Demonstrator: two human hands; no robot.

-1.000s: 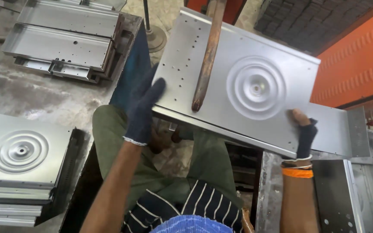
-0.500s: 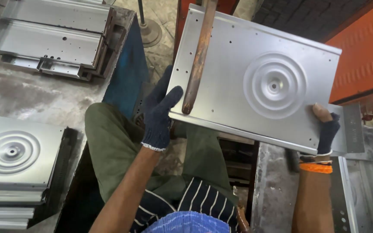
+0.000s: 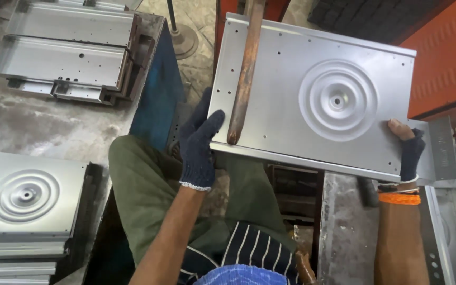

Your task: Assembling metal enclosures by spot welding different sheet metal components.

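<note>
Both gloved hands grip a steel panel (image 3: 312, 100) with stamped rings, held up over the lap: left hand (image 3: 199, 148) clasps its near-left edge, right hand (image 3: 410, 150) its near-right corner. A copper rod (image 3: 245, 74) crosses the panel's left side, and a stack of like panels (image 3: 25, 200) sits on the bench at left.

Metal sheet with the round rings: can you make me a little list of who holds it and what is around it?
sheet: grey metal panel with pressed rings, held up, tilted
left hand: dark glove, on the panel's left edge
right hand: dark fingerless glove, gripping the right corner
rod: rusty brown rod across the panel's left part
left side: stack of similar panels
far left: grey trays
right: orange wall
</note>
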